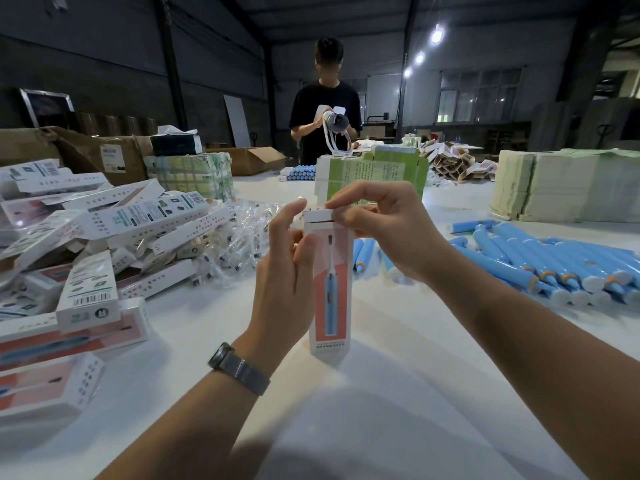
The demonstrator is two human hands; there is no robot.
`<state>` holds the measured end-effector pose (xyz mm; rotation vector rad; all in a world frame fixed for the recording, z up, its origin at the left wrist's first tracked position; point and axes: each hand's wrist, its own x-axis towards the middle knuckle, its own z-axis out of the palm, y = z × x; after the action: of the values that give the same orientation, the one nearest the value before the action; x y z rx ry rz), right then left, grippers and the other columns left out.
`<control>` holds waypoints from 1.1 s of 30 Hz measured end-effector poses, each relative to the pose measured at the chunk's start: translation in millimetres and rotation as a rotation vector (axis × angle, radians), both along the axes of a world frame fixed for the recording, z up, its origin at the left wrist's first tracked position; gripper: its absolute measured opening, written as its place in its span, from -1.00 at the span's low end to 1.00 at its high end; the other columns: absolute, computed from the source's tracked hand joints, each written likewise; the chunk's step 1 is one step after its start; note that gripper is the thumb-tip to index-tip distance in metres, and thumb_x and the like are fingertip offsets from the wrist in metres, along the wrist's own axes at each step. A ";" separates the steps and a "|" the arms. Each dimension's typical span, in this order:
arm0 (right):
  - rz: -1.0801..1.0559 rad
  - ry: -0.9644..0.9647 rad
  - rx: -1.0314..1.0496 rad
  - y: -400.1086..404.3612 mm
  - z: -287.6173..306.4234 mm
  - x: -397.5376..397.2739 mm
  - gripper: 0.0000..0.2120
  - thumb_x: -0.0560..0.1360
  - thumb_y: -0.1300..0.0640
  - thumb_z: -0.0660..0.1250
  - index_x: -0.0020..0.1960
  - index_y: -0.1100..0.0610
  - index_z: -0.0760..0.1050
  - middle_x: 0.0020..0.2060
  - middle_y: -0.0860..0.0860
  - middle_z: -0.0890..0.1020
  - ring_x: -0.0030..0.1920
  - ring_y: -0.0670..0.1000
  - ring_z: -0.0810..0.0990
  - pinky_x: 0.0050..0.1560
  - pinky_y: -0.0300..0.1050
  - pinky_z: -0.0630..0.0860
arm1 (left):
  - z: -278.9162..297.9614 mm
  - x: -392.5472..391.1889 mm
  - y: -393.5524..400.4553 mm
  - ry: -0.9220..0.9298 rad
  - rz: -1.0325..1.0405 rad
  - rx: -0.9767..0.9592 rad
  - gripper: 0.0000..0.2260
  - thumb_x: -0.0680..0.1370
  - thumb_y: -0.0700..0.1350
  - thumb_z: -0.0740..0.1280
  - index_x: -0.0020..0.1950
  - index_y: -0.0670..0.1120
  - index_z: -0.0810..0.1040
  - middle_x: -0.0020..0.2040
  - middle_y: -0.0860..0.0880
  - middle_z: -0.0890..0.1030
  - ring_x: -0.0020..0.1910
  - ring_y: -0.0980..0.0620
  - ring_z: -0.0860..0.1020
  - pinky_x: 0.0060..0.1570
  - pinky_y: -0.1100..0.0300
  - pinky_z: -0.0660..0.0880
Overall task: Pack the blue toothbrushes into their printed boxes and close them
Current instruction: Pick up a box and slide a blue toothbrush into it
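A tall printed box [331,289], white and coral with a blue toothbrush pictured on it, stands upright on the white table [346,427] in the middle. My left hand [282,278] grips its upper left side, thumb on the front face. My right hand [384,223] pinches the white top flap at the box's upper right edge; a dark slit shows under the flap. Loose blue toothbrush handles [554,261] lie in a heap to the right. What is inside the box is hidden.
A heap of printed boxes [86,244] fills the left side, with clear bagged parts [239,233] behind it. Green paper stacks [374,174] and pale stacks [554,185] stand farther back. A person in a black shirt [325,109] stands across the table.
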<state>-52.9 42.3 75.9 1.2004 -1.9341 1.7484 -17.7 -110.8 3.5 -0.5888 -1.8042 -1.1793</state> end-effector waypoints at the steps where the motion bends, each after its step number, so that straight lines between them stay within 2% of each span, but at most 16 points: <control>1: 0.005 -0.008 -0.005 0.0 0.5 0.3 -0.82 0.43 0.25 0.38 -0.18 -0.02 0.67 -0.25 0.04 0.68 -0.20 0.00 0.67 -0.16 -0.10 0.62 | 0.1 0.0 -0.2 0.006 0.005 -0.008 -0.74 0.69 0.02 0.05 0.38 0.18 0.22 -0.13 0.05 0.60 -0.27 0.05 0.61 -0.36 0.19 0.56; 4: 0.012 -0.038 -0.010 -0.6 2.0 0.6 -0.79 0.42 0.27 0.37 -0.22 -0.01 0.67 -0.29 0.02 0.69 -0.23 -0.01 0.68 -0.19 -0.16 0.61 | 1.3 0.6 -0.5 0.011 0.023 -0.028 -0.75 0.69 -0.01 0.05 0.34 0.25 0.22 -0.12 -0.04 0.61 -0.27 0.00 0.61 -0.36 -0.01 0.58; 9: -0.009 -0.049 0.046 1.9 6.7 1.3 -0.73 0.48 0.39 0.36 -0.25 0.06 0.64 -0.28 0.12 0.67 -0.23 0.04 0.66 -0.12 -0.01 0.66 | 1.8 0.9 -0.2 0.016 0.049 -0.048 -0.75 0.69 -0.04 0.04 0.35 0.19 0.22 -0.13 -0.09 0.60 -0.29 -0.01 0.61 -0.36 -0.04 0.56; 14: -0.021 -0.080 0.099 2.0 13.4 4.9 -0.77 0.47 0.45 0.32 -0.27 0.20 0.58 -0.34 -0.10 0.66 -0.25 -0.10 0.63 -0.17 -0.16 0.62 | 2.3 1.0 0.5 0.036 0.046 -0.064 -0.78 0.69 -0.05 0.04 0.34 0.12 0.24 -0.17 -0.09 0.59 -0.32 0.02 0.60 -0.40 0.02 0.56; 19: -0.055 -0.060 0.199 6.7 20.3 9.2 -0.83 0.47 0.44 0.31 -0.24 0.27 0.57 -0.37 -0.14 0.65 -0.25 -0.07 0.60 -0.15 -0.11 0.60 | 4.4 3.0 -0.4 0.011 0.005 -0.048 -0.80 0.68 0.02 0.03 0.30 0.16 0.27 -0.15 -0.10 0.59 -0.33 -0.02 0.58 -0.40 -0.12 0.54; 21: -0.093 -0.034 0.225 7.2 21.9 10.6 -0.81 0.47 0.42 0.32 -0.27 0.24 0.56 -0.35 -0.09 0.67 -0.26 0.05 0.63 -0.17 -0.02 0.60 | 4.5 3.2 -1.7 -0.002 0.001 -0.051 -0.79 0.68 0.05 0.03 0.30 0.18 0.27 -0.13 -0.06 0.59 -0.31 -0.02 0.58 -0.39 -0.10 0.54; 23: -0.143 0.034 0.243 6.2 22.4 12.1 -0.84 0.45 0.37 0.36 -0.29 0.23 0.55 -0.29 0.11 0.70 -0.22 0.34 0.62 -0.18 0.24 0.58 | 3.8 3.1 -1.5 0.001 0.002 -0.064 -0.78 0.68 0.04 0.03 0.33 0.14 0.27 -0.11 0.00 0.61 -0.28 0.03 0.60 -0.39 0.02 0.56; 24: -0.159 0.064 0.251 6.1 22.3 12.9 -0.85 0.44 0.33 0.40 -0.29 0.22 0.55 -0.27 0.22 0.68 -0.20 0.41 0.60 -0.18 0.34 0.56 | 3.3 2.8 -0.9 0.006 -0.004 -0.066 -0.77 0.68 0.04 0.04 0.34 0.13 0.26 -0.10 0.03 0.61 -0.27 0.06 0.61 -0.39 0.10 0.56; 26: -0.177 0.104 0.266 5.6 22.4 13.8 -0.84 0.44 0.26 0.45 -0.30 0.17 0.55 -0.28 0.31 0.64 -0.20 0.44 0.59 -0.20 0.40 0.54 | 2.6 1.9 -0.6 0.015 -0.007 -0.065 -0.76 0.68 0.06 0.04 0.35 0.11 0.26 -0.10 0.09 0.60 -0.25 0.10 0.61 -0.38 0.21 0.55; 29: -0.192 0.204 0.310 3.5 22.6 15.9 -0.87 0.46 0.26 0.44 -0.21 0.08 0.61 -0.26 0.15 0.67 -0.23 0.25 0.65 -0.15 0.26 0.60 | 2.2 0.5 -1.2 0.022 0.001 -0.065 -0.75 0.68 0.04 0.03 0.36 0.10 0.24 -0.13 0.10 0.58 -0.27 0.11 0.60 -0.39 0.18 0.55; 33: -0.223 0.361 0.379 3.7 23.8 16.8 -0.87 0.45 0.33 0.41 -0.10 0.13 0.66 -0.23 -0.02 0.65 -0.21 -0.05 0.62 -0.10 -0.08 0.61 | 2.2 0.3 -3.3 0.014 0.005 -0.083 -0.74 0.70 -0.04 0.04 0.40 0.10 0.21 -0.12 0.02 0.60 -0.26 0.08 0.61 -0.35 0.09 0.56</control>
<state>-36.0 46.0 99.6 1.2523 -2.1242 1.0014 -17.4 -114.1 5.7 -0.6386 -1.8484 -1.0991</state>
